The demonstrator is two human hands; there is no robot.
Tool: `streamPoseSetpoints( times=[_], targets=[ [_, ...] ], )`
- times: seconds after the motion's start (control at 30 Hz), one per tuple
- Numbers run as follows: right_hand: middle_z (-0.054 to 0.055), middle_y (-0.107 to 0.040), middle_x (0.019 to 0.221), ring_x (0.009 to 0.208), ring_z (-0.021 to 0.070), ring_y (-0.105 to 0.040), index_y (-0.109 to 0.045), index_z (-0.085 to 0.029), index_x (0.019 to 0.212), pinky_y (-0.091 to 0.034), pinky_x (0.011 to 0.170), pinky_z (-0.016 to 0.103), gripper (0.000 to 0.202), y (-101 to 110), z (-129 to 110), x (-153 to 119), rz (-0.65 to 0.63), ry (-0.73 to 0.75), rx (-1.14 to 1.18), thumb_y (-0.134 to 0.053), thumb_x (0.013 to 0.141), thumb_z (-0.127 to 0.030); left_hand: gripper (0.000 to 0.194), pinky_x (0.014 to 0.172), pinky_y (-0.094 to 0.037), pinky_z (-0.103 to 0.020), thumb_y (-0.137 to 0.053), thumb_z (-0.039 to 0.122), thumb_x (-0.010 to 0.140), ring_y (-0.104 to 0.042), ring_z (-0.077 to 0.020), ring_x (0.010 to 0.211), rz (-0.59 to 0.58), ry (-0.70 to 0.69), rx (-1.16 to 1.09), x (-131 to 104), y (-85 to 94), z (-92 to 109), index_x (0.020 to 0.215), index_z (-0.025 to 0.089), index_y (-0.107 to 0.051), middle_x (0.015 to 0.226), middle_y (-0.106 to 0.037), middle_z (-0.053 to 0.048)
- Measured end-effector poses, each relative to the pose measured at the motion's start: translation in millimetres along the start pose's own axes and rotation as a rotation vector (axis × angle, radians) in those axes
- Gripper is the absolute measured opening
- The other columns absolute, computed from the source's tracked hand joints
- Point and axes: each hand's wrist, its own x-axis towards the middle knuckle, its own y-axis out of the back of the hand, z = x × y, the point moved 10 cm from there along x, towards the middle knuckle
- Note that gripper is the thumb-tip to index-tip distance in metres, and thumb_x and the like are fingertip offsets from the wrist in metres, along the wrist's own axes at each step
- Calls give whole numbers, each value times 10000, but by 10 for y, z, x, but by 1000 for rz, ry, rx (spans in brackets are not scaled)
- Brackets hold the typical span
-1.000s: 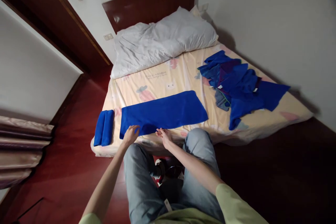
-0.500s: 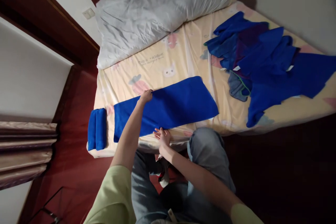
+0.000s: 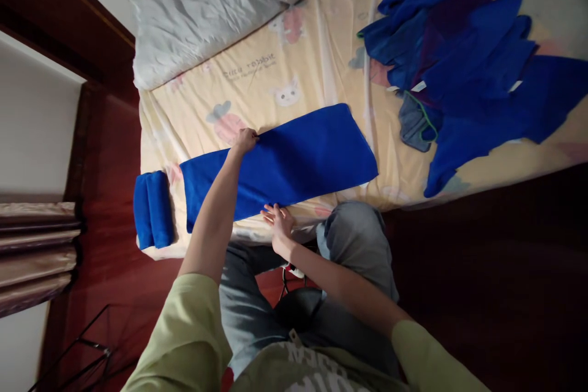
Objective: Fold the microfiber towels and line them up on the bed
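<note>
A long blue towel (image 3: 303,156) lies spread flat along the near part of the bed. My left hand (image 3: 245,139) reaches across it, fingers closed on its far edge left of the middle. At the near edge is my right hand (image 3: 278,220), its fingers spread and their tips touching the towel's border. My left forearm hides part of the towel's left half. Beside the towel's left end sit two rolled blue towels (image 3: 154,208), side by side at the bed's corner.
A loose heap of blue cloths (image 3: 468,73) covers the bed's right side, one with a green edge. A white quilt or pillow (image 3: 206,6) lies along the back of the patterned bed sheet (image 3: 316,67). A black metal stand (image 3: 94,343) is on the floor at lower left.
The head view has tilted down and shifted slightly, so everything on the bed appears higher. Both hands stay at about the same spots on the towel, which looks unchanged.
</note>
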Motion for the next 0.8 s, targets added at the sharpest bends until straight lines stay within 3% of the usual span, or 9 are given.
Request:
streamPoseSetpoints(
  times=[0.23,0.43,0.6,0.7,0.8],
  targets=[
    [149,-802,1132,865,219,-799,-557,-215,849,-653,794,322,374,14,-22,-66,-4,33,-11,-778,862,-516,204,1018,-522,-436,-627,222,909,-653,-234,979,80,-32,-105,-86,301,46,1043,133,-753,958,-717,-116],
    [125,-809,1096,850,213,-797,-542,-222,804,-654,818,345,333,6,-25,-96,-2,31,-19,-774,873,-450,185,927,-574,-420,-590,189,925,-661,-190,798,57,-19,-212,-123,331,89,1044,124,-717,847,-701,-80],
    [130,-809,1080,882,220,-799,-535,-217,797,-647,821,338,380,-15,-85,-158,-22,70,-33,-759,882,-512,162,796,-603,-356,-569,170,968,-665,-150,705,71,53,-298,-118,401,75,1071,110,-679,903,-702,-83],
    [134,-807,1093,920,230,-798,-557,-212,841,-644,814,332,399,-49,-166,-205,-60,133,-48,-762,871,-553,182,799,-604,-327,-549,169,990,-684,-143,759,134,52,-337,-108,528,73,1130,124,-657,952,-702,-71],
    [137,-810,1075,899,234,-799,-549,-214,852,-645,795,336,409,-21,-168,-199,-40,132,-59,-765,864,-562,181,809,-605,-320,-549,155,992,-692,-138,772,127,55,-354,-122,538,62,1140,124,-648,959,-696,-64]
  ],
)
